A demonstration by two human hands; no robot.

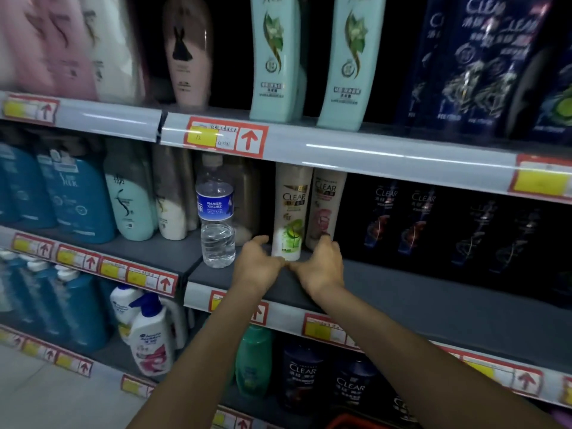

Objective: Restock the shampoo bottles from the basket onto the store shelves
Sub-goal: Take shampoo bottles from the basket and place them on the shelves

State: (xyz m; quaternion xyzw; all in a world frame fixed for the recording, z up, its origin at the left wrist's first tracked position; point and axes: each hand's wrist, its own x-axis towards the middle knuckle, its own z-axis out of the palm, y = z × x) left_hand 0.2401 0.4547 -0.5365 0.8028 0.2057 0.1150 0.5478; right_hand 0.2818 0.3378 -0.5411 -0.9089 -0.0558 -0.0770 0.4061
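Note:
A white Clear shampoo bottle with a green label [291, 212] stands upright on the middle shelf [402, 292]. My left hand [257, 266] and my right hand [322, 264] cup its base from either side, thumbs meeting in front of it. The left fingers are curled with a small gap to the bottle. The right fingers reach in front of the base of a white Clear bottle with a pink label [325, 205], which stands just right of the first. Neither hand visibly grips anything. A red basket rim [349, 424] shows at the bottom edge.
A clear water bottle with a blue label [216, 215] stands just left of my hands. Dark Clear bottles [402, 218] fill the shelf to the right, teal and blue bottles [77, 199] the left. Mint bottles [272, 57] stand above, more bottles below.

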